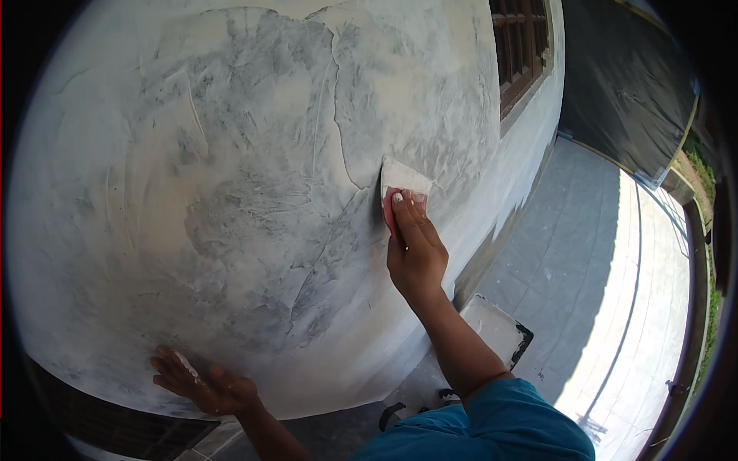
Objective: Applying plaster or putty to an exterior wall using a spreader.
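Tool: small flat plaster-coated scraper blade with red grip [403, 181], judged light, stiff, slippery when wet.
Hold: right hand [415, 250] clasps red grip, fingers extended.
Left hand [201, 383]: open, flat on grey plastered wall [254, 184].

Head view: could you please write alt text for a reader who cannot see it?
A person's right hand presses a putty-smeared scraper against a grey, patchily plastered wall, while the left hand rests flat low on it. A tray lies on the paved ground below.
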Demonstrator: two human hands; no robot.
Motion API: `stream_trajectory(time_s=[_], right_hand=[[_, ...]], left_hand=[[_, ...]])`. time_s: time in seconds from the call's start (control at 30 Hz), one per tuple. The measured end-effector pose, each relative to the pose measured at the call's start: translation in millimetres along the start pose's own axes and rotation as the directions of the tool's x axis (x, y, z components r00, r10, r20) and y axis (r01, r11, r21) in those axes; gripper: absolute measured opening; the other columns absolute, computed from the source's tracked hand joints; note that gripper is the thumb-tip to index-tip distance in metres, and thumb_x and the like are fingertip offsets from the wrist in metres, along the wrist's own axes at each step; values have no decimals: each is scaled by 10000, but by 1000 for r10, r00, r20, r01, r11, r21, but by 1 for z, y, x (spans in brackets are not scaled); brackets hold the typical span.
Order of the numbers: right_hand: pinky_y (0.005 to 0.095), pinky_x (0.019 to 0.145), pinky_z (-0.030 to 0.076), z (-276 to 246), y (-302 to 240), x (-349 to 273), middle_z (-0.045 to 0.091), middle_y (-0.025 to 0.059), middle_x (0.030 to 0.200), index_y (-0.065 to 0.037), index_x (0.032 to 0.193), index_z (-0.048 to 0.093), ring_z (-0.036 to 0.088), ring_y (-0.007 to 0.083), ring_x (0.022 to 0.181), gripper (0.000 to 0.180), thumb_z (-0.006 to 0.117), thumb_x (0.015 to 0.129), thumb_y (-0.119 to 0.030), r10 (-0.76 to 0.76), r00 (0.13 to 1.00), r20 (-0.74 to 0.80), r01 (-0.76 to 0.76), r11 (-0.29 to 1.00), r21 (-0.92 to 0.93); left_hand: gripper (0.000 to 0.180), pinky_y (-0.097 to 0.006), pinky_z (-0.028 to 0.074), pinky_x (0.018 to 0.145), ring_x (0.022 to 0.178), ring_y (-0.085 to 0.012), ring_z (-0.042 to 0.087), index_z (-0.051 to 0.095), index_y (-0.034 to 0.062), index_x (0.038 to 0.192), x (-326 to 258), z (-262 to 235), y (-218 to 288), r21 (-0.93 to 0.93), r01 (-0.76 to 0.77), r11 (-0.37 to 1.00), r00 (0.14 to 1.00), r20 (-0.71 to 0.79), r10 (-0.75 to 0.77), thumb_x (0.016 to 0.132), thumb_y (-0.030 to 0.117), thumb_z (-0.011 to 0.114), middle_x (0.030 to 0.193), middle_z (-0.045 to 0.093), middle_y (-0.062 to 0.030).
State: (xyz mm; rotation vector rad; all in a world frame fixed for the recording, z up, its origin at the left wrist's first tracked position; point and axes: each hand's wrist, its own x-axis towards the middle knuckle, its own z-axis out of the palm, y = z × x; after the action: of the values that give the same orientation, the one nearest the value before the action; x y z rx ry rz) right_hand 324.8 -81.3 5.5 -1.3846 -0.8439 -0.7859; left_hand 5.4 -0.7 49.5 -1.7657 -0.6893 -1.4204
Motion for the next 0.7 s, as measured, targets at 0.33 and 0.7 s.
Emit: stream_trajectory(time_s=[0.33, 0.7], right_hand=[[387, 963, 545, -68, -11, -80, 695, 201, 1177, -22, 1228, 668, 688, 314, 1101, 499, 563, 766, 135, 194, 929, 316, -293, 906, 304], [398, 967, 539, -22, -11, -14, 699, 178, 1157, -11, 1145, 686, 677, 327, 1096, 409, 632, 756, 103, -57, 996, 63, 53, 996, 66]], left_hand=[[565, -586, 109, 1206, 1457, -406, 328, 409, -81, 1450, 0, 1, -5, 44, 6, 999, 1000, 19, -7, 1061, 324, 345, 1486, 460, -244], [527, -574, 118, 1210, 1458, -370, 343, 471, -45, 1424, 0, 5, -3, 21, 20, 1000, 1000, -4, -20, 1054, 316, 371, 1469, 499, -207]])
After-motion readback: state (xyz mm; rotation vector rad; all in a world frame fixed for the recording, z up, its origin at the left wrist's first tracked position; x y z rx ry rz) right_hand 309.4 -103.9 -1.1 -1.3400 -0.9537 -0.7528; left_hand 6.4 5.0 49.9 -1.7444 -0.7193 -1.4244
